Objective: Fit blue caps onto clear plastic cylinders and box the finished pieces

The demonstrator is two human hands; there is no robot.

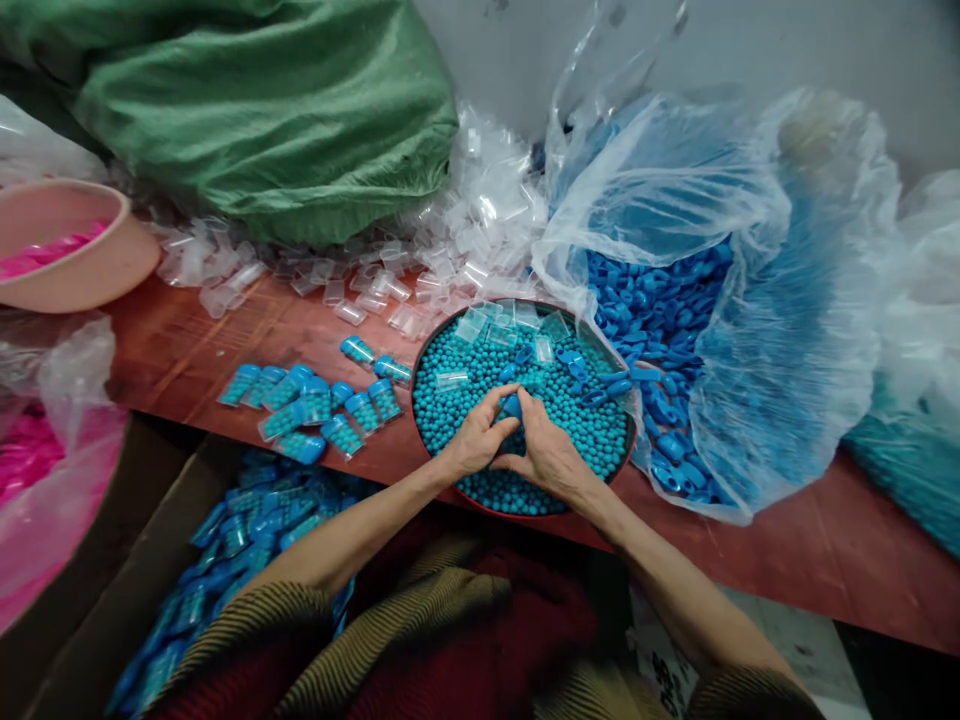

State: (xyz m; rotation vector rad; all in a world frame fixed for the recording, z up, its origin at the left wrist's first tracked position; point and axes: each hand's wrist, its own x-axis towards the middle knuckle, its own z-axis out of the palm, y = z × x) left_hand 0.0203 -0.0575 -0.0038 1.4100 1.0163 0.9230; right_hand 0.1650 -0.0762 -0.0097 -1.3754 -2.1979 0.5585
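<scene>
My left hand (480,435) and my right hand (549,450) meet over a round tray (415,405) full of small teal beads (450,410). Between their fingertips they hold a blue cap (512,406); whether a clear container is joined to it is hidden by the fingers. Several clear containers (472,324) and loose blue caps (574,365) lie on the beads. Left of the tray, several bead-filled containers with blue caps (315,400) rest on the reddish table (180,350).
An open plastic bag (795,350) of blue caps stands right of the tray. Clear containers (375,285) are heaped behind, beside a green sack (277,120). A pink bowl (82,270) is at left. Below the table edge, a box (150,530) holds filled containers.
</scene>
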